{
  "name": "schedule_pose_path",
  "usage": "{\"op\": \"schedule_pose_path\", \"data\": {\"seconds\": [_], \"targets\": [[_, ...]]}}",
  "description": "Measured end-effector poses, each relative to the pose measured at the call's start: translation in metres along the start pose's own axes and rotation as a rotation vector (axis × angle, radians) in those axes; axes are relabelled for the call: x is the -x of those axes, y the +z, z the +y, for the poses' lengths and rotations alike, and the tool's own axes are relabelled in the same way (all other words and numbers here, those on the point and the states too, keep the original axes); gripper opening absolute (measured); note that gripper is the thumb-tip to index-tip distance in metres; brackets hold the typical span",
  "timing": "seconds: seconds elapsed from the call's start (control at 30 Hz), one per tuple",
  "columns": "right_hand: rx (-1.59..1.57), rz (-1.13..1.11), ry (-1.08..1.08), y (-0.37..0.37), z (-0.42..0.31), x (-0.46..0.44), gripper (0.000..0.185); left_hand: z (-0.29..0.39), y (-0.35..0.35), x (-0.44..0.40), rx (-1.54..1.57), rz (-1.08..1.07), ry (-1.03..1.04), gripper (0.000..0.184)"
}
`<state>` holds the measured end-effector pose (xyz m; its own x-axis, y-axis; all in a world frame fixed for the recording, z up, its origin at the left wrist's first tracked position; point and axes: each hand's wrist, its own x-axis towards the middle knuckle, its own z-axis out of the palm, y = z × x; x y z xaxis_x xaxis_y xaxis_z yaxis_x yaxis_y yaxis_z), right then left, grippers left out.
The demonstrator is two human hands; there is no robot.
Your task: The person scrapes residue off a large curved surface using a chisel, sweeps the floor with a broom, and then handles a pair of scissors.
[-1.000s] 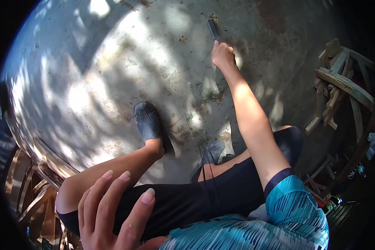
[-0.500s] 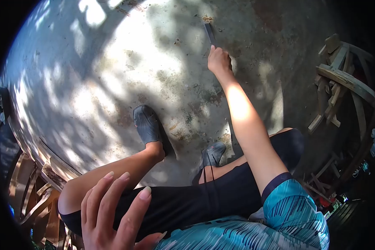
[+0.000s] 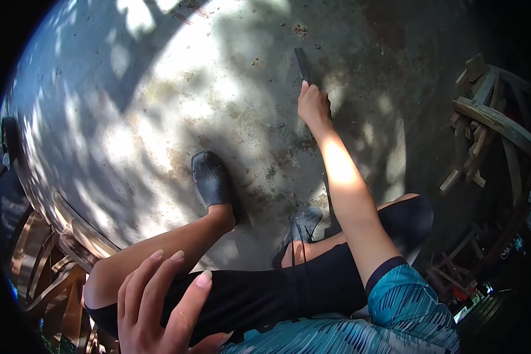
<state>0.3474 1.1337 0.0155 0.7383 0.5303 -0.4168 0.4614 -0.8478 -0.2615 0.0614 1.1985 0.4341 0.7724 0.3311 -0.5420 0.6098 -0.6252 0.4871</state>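
Note:
My right hand (image 3: pixel 315 108) reaches out over the concrete floor (image 3: pixel 236 94), its fingers wrapped round a dark flat-bladed tool (image 3: pixel 301 64). Only the straight blade shows; the fist hides the handle, and I cannot make out the exact kind. Beyond the blade's tip, apart from it, lies a small brown crumbly patch (image 3: pixel 300 28). Low in the view, my left hand (image 3: pixel 159 307) is held above my lap with its fingers spread and nothing in them.
My dark shoes (image 3: pixel 211 177) stand on the floor below the tool. Pieces of wood (image 3: pixel 478 124) are stacked on the right, and curved wooden strips (image 3: pixel 47 265) pile up at the lower left. Small bits of debris dot the floor, with patches of sun and shade.
My right hand has drawn back slightly toward me, so the blade's tip now sits farther from the brown patch. That patch looks darker and more scattered. My left hand is nearly still.

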Motion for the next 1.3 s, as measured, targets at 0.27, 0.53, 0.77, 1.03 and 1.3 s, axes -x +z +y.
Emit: {"op": "schedule_pose_path", "data": {"seconds": [0.27, 0.53, 0.77, 1.03, 1.3], "targets": [[-0.065, 0.015, 0.070, -0.017, -0.048, -0.051, 0.051, 0.004, 0.003, 0.002, -0.008, -0.042, -0.048, 0.056], [0.029, -0.042, -0.038, -0.014, 0.002, -0.003, 0.045, 0.002, 0.004, 0.006, 0.006, -0.047, -0.069, 0.058], [0.096, -0.063, -0.101, -0.015, 0.003, -0.022, 0.047, 0.004, -0.001, -0.001, 0.023, -0.023, -0.006, 0.057], [0.072, 0.058, -0.118, 0.011, -0.001, -0.056, 0.047, 0.009, 0.003, -0.009, 0.050, -0.109, -0.062, 0.062], [0.030, -0.074, 0.067, -0.020, -0.012, -0.013, 0.048, 0.001, -0.001, -0.011, 0.071, -0.062, -0.085, 0.058]]}}
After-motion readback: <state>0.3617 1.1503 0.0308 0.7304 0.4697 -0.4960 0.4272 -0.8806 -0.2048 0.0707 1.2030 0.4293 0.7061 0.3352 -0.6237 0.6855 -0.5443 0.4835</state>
